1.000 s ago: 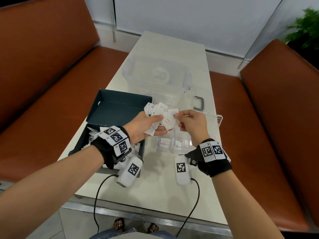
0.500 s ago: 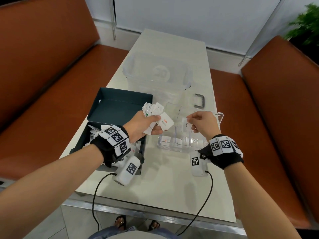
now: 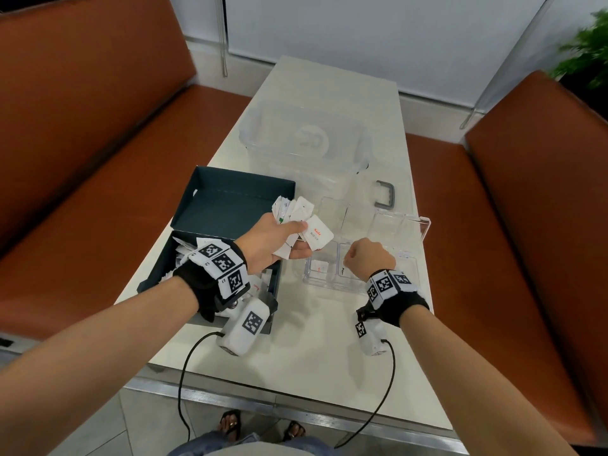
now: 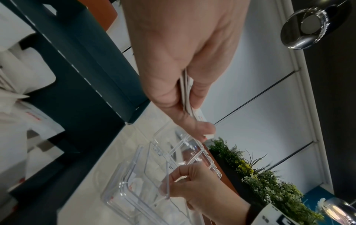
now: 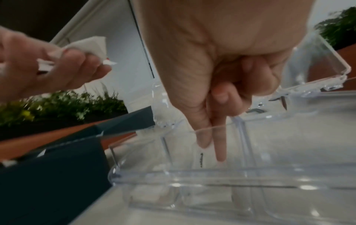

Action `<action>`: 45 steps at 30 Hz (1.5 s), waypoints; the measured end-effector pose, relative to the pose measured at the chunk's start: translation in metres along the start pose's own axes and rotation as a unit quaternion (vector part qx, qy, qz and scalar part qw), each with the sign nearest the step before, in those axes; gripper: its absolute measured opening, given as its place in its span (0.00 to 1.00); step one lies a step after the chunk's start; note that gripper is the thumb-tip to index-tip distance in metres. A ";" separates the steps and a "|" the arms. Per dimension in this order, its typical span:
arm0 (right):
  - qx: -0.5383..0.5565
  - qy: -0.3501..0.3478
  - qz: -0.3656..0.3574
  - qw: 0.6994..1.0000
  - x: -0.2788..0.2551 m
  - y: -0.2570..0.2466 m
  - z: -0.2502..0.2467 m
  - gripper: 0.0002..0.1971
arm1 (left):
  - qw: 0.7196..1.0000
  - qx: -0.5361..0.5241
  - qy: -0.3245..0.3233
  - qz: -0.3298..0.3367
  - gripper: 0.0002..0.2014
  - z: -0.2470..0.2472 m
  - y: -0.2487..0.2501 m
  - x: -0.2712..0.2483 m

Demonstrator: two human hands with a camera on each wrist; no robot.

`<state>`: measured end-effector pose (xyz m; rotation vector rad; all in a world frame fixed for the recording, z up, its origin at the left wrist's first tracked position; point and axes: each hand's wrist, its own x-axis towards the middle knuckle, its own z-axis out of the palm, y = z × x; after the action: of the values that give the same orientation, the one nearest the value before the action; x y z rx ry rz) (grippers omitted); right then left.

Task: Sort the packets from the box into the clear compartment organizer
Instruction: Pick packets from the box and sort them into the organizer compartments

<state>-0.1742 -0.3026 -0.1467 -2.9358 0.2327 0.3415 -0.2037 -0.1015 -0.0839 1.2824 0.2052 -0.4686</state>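
Note:
My left hand (image 3: 273,238) grips a bunch of white packets (image 3: 296,212) above the box's right edge; a "Salt" packet (image 3: 317,235) lies on top. The dark teal box (image 3: 230,205) stands open on the left, with more packets (image 3: 184,255) at its near end. My right hand (image 3: 367,258) reaches down into a near compartment of the clear organizer (image 3: 408,268). There its thumb and forefinger (image 5: 219,152) pinch a packet (image 5: 201,159) with black print. One packet with red print (image 3: 319,268) lies in the compartment to its left. The organizer's lid (image 3: 401,225) stands open behind.
A large clear storage bin (image 3: 306,139) stands at the back of the white table (image 3: 296,357), with a grey handle (image 3: 385,194) lying near it. Orange benches (image 3: 98,159) flank the table. A plant (image 3: 589,44) stands at the far right.
My right hand took one packet from the bunch, carried it right and lowered it into an organizer compartment. The left hand stayed where it was, still holding the bunch.

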 end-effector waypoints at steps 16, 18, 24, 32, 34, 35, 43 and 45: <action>-0.065 0.044 -0.078 0.994 -0.013 -0.002 -0.016 0.12 | 1.000 0.001 -0.008 0.002 0.11 -0.002 -0.001 0.003; 0.083 0.116 -0.083 0.986 -0.021 -0.004 -0.027 0.11 | 1.000 0.003 -0.006 0.006 0.11 -0.003 -0.002 0.005; 0.380 0.046 -0.162 0.910 -0.044 -0.031 -0.057 0.12 | 0.999 0.037 -0.017 0.032 0.08 -0.001 -0.005 0.009; 0.455 0.024 -0.108 0.884 -0.035 -0.015 -0.056 0.06 | 0.998 0.026 -0.036 0.049 0.07 -0.005 -0.008 0.012; 0.473 0.020 -0.105 0.874 -0.036 -0.015 -0.055 0.05 | 0.998 0.023 -0.032 0.049 0.07 -0.006 -0.009 0.014; 0.479 0.019 -0.106 0.871 -0.036 -0.017 -0.054 0.05 | 0.998 0.023 -0.030 0.048 0.08 -0.006 -0.010 0.015; 0.483 0.025 -0.099 0.870 -0.039 -0.028 -0.052 0.07 | 0.998 0.023 -0.037 0.050 0.10 -0.006 -0.012 0.019; 0.485 0.023 -0.095 0.869 -0.039 -0.029 -0.053 0.06 | 0.998 0.027 -0.036 0.050 0.10 -0.006 -0.013 0.020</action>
<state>-0.1959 -0.2791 -0.0823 -1.9402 0.0750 0.0731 -0.1912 -0.1029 -0.1045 1.3205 0.0683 -0.4359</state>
